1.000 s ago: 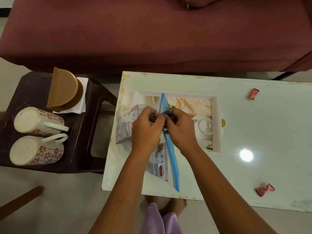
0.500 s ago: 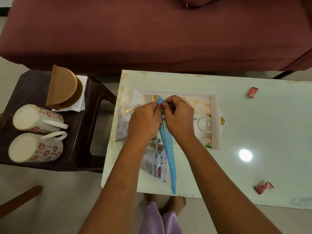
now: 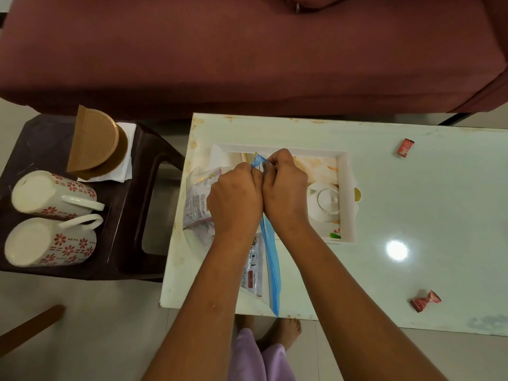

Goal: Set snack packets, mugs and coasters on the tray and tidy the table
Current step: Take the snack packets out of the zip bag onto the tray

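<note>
A clear zip bag (image 3: 270,268) with a blue seal strip lies across the white tray (image 3: 347,199) and the white table (image 3: 412,215). Snack packets (image 3: 198,199) show inside it. My left hand (image 3: 235,200) and my right hand (image 3: 286,188) meet at the far end of the blue strip, both pinching it. A white teapot (image 3: 325,202) sits in the tray on the right. Two white mugs with red flowers (image 3: 52,193) (image 3: 49,242) lie on their sides on the dark stool (image 3: 132,243), behind them brown round coasters (image 3: 94,141) on a white napkin.
Two red wrapped sweets lie on the table, one at the far right (image 3: 405,147) and one near the front edge (image 3: 424,301). A maroon sofa (image 3: 247,50) runs behind the table. My bare feet (image 3: 277,331) stand below the table's front edge.
Both hands have slid along the blue seal strip away from me, from the tray's middle to its far edge.
</note>
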The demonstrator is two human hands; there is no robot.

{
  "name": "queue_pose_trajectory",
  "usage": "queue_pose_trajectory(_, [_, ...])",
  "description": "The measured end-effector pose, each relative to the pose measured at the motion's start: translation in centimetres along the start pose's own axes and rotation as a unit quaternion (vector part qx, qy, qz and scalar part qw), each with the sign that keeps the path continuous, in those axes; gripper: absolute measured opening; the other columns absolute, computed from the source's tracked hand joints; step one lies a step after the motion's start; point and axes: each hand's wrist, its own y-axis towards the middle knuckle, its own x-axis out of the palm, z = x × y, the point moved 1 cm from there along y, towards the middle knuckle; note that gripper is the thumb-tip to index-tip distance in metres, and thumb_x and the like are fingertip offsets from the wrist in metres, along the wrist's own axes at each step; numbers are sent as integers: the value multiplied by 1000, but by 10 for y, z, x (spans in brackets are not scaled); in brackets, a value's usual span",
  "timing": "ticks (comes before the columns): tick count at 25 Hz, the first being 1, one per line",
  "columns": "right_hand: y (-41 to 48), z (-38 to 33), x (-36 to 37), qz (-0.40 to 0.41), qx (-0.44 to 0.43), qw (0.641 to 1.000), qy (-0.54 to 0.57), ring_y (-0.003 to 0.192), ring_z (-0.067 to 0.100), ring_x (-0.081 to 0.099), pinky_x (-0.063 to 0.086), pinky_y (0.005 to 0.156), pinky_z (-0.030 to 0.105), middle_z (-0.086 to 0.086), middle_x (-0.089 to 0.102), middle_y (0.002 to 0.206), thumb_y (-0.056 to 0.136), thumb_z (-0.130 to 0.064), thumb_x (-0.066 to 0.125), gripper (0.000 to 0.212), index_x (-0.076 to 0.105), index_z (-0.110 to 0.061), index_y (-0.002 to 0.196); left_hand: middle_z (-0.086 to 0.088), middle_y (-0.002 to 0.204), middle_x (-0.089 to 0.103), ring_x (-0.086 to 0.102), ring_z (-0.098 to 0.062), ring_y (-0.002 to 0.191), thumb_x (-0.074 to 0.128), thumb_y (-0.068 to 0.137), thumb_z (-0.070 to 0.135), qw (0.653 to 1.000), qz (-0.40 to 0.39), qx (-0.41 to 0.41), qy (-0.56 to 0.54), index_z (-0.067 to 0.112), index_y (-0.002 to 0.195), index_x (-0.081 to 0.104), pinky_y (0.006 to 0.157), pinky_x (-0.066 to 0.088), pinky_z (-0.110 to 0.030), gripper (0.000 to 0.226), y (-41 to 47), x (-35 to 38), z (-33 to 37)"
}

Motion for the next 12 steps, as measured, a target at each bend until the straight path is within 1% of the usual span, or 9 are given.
queue_pose_trajectory(2, [0, -2, -2, 0, -6, 1000, -7, 66, 19, 56, 50, 62, 38, 1, 56, 74, 97, -20, 41, 13, 45, -11, 88, -12, 92, 71, 65, -25, 80, 39, 99, 34, 1000, 2, -3, 1, 8, 101, 65, 65, 43, -29, 37, -1, 0, 1])
queue_pose_trajectory(4, [-1, -3, -4, 0, -17, 1000, -18, 67, 22, 57, 51, 62, 42, 3, 56, 74, 96, -20, 42, 12, 41, -12, 87, -12, 95, 71, 65, -25, 82, 38, 99, 34, 1000, 1, -5, 8, 8, 102, 64, 68, 45, -30, 37, -1, 0, 2])
queue_pose_trajectory(7, [0, -4, -6, 11, -19, 999, -25, 67, 22, 59, 52, 61, 42, 2, 56, 74, 95, -20, 43, 12, 40, -12, 88, -11, 97, 71, 65, -23, 83, 38, 98, 35, 1000, 21, -9, 20, 9, 106, 64, 71, 48, -29, 37, -2, -3, 6])
queue_pose_trajectory(9, [2, -4, -6, 18, -11, 1000, -6, 65, 16, 57, 51, 59, 36, -2, 55, 73, 97, -20, 42, 12, 43, -11, 89, -10, 93, 71, 62, -19, 76, 40, 98, 34, 999, 37, -10, 1, 9, 102, 65, 68, 46, -27, 36, -1, -6, 8])
queue_pose_trajectory(10, [3, -3, -6, 14, -8, 1000, 10, 63, 11, 55, 50, 58, 30, -4, 55, 72, 97, -19, 42, 11, 45, -11, 90, -10, 90, 71, 60, -17, 72, 42, 97, 34, 999, 39, -6, -16, 9, 99, 66, 67, 47, -27, 35, -1, -8, 9])
queue_pose_trajectory(12, [5, -1, -9, -35, 14, 998, 52, 62, 6, 56, 48, 57, 20, -10, 55, 69, 97, -23, 45, 11, 49, -13, 92, -8, 84, 71, 61, -16, 70, 45, 97, 33, 998, 34, -4, -60, 11, 91, 66, 66, 52, -30, 31, 0, -10, 7])
